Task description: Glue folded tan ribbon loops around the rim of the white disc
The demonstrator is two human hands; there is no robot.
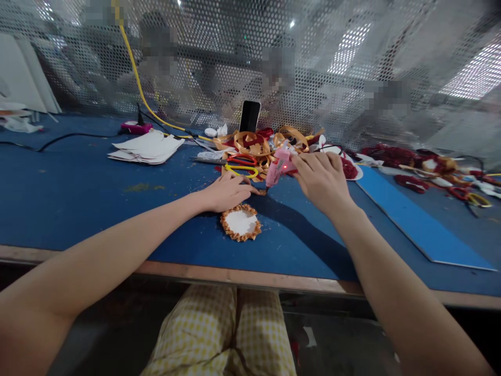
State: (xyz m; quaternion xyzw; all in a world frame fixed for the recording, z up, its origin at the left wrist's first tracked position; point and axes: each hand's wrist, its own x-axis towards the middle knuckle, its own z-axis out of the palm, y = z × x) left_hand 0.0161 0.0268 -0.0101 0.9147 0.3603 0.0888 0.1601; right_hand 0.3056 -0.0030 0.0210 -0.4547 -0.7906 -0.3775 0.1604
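My right hand [323,177] is closed around the handle of a pink glue gun [278,166], a small red light glowing on its side. The gun's nozzle points down at a small brown ribbon piece [262,192] on the blue table. With its fingertips, my left hand [229,193] holds that piece against the table; part of it is hidden. Just below the left hand lies a round white disc [240,222] edged with a gathered orange-brown ribbon trim [224,224]. Scissors with red and yellow handles [243,171] lie right behind my left hand.
Behind is a heap of gold and red ribbons [250,143] with a phone [250,116] propped upright. White sheets [146,147] are stacked left, near a yellow cable [135,68]. A blue board [420,219] and dark red trimmings [391,155] lie right. Perforated metal screen [227,57] stands behind.
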